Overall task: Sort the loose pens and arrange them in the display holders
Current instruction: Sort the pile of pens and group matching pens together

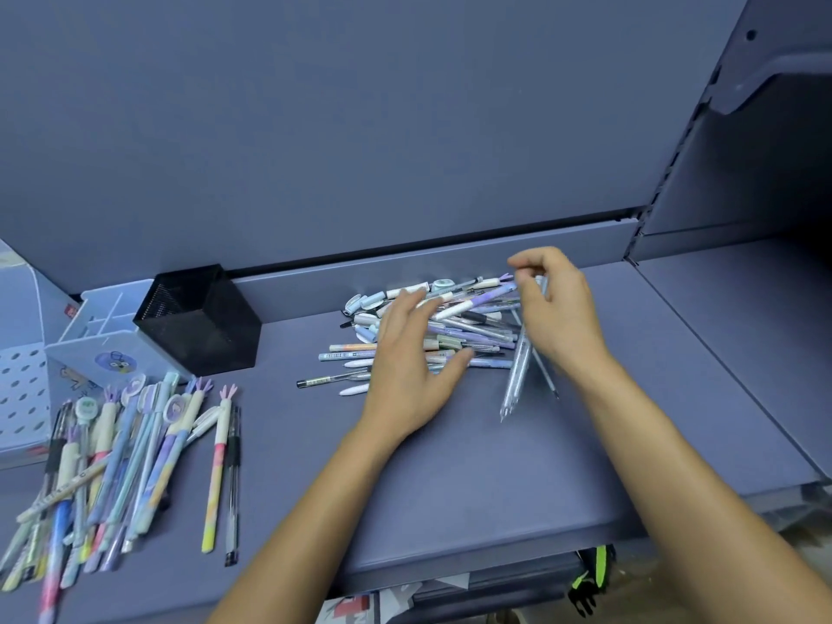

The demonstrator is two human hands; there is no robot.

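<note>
**Sorting in hand, holders not yet filled**

On the wide blue-grey metal shelf [472, 466] a jumbled heap of pastel loose pens [468, 317] lies near the back wall. The left hand [412, 367] rests spread and flat on the heap, grasping nothing. The right hand [556, 308] has its fingers curled round the upper ends of a few clear glittery pens [517, 367], tips hanging down towards the shelf. This looks like the picking-out of one kind. The next move likely calls for drawing matching clear pens free of the tangle without scattering the rest.

Far left lies a fanned spread of character-topped pens [126, 452], apparently already sorted out. Behind it stand a white perforated bin [20, 389], a black mesh square holder [198, 322] and a pale blue divided plastic holder [97, 335]. No pens show in either holder. The crossed pens in the heap are the main hindrance.
</note>
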